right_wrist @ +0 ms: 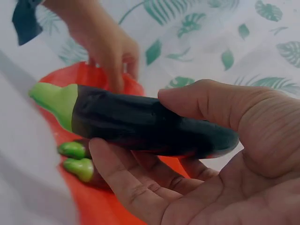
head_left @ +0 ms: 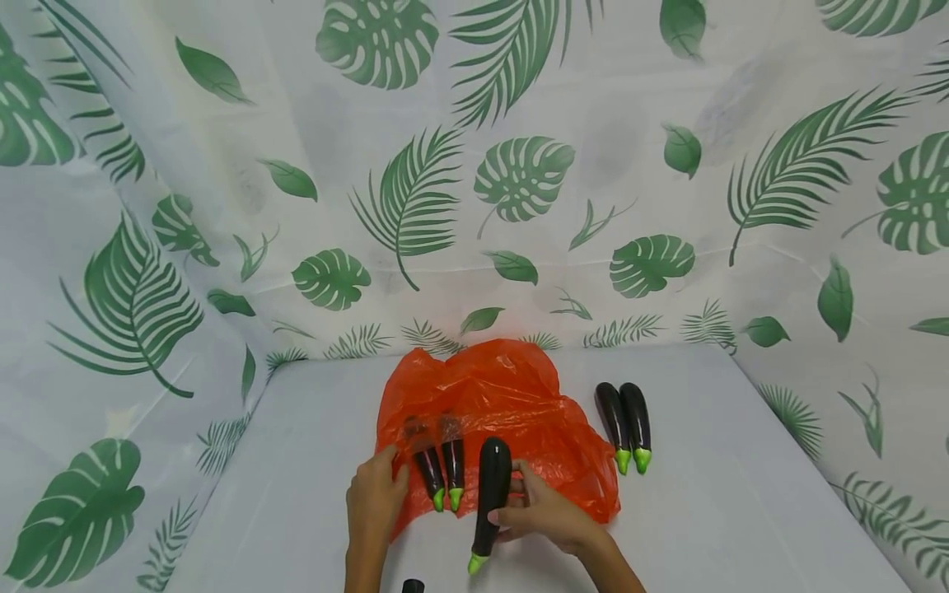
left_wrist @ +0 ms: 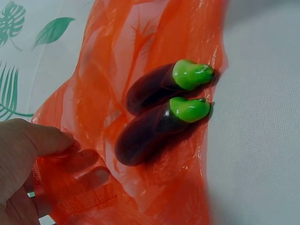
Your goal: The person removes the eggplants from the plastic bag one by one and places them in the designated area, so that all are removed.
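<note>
Your right hand (head_left: pixel 544 511) holds an eggplant (head_left: pixel 494 473) between thumb and fingers, over the near edge of the red plastic bag (head_left: pixel 489 375), rounded end toward the bag. Your left hand (head_left: pixel 373 494) pinches thin film at the bag's left side. Two lying eggplants (head_left: pixel 430 473) rest at the bag's near edge, and a second pair (head_left: pixel 635 420) lies just beside its right edge.

Watch that slack film: a fold could snag the eggplant's end, and a hard left-hand tug could tear the bag or roll the two lying eggplants off it. The glossy skin could also slide from your fingertips (they cradle it rather than wrap it).

Red film blurs the far ends of those two, and you can't make out where the bag's upper layer ends. Some right-hand fingers hide behind the eggplant. A black rounded thing (head_left: pixel 413 585), nearer you than the bag, is cut off; what it is, you can't tell.
</note>
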Available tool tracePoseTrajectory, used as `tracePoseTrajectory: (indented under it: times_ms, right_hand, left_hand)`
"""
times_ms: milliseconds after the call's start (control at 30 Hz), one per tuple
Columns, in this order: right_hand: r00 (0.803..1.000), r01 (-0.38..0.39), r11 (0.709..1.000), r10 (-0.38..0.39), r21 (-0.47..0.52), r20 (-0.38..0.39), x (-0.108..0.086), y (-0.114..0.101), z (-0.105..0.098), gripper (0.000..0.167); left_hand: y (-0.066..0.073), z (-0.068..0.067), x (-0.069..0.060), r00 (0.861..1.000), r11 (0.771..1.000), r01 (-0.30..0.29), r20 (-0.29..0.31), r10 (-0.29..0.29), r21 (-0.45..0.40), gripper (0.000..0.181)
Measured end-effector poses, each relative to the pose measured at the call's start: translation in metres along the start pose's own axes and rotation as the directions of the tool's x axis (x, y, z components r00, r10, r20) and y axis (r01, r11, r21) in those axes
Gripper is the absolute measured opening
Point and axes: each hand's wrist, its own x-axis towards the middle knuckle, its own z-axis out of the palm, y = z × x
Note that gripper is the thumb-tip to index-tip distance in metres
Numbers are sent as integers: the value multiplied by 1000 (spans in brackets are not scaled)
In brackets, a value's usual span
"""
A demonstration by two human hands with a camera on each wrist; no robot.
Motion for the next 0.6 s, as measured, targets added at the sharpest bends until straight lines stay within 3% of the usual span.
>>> tracePoseTrajectory:
  times_ms: [267, 600]
  right_hand:
    - [996, 73, 995, -77, -62, -50, -13, -24, -10, 63]
    - [978, 126, 986, -142, -109, -153, -30, -40, -33, 66]
  left_hand:
    - [0, 0, 1, 999, 1000, -26, -27, 26, 5, 5]
    - [-1, -2, -1, 999, 999, -37, -26, 37, 3, 7]
